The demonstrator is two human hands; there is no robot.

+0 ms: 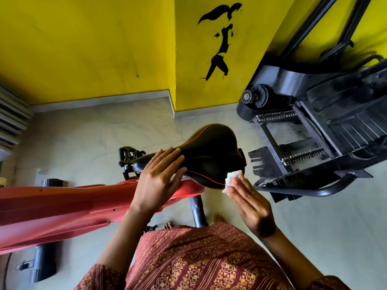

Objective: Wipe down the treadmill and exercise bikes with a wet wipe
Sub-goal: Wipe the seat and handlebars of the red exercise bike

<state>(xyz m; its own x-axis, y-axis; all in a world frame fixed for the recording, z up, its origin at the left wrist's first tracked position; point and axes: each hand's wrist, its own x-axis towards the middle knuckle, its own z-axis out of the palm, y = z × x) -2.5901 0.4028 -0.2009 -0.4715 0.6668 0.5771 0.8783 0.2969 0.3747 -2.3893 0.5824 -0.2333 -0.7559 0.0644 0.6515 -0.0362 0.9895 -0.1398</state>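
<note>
The person stands over a red exercise bike (62, 206) that runs from the left edge toward the centre of the frame. Its black saddle (211, 151), trimmed with a thin red line, sits in the middle of the picture above a dark seat post (198, 208).

The left hand (159, 178) rests on the narrow front end of the saddle, fingers nearly straight and laid across the top, thumb along the near side.

The right hand (249, 201), just right of centre, presses a folded white wet wipe (232, 181) against the lower rear edge of the saddle. Its fingers are straight and held together behind the wipe; the thumb is hidden, so whether it also pinches the wipe cannot be told.

A black pedal (128, 155) shows just left of the saddle's nose. A large black machine (314, 132) with chains fills the right side. A yellow wall (83, 38) with a black painted figure (222, 38) spans the top, above a pale tiled floor (94, 132). A red patterned garment (199, 258) fills the bottom centre.
</note>
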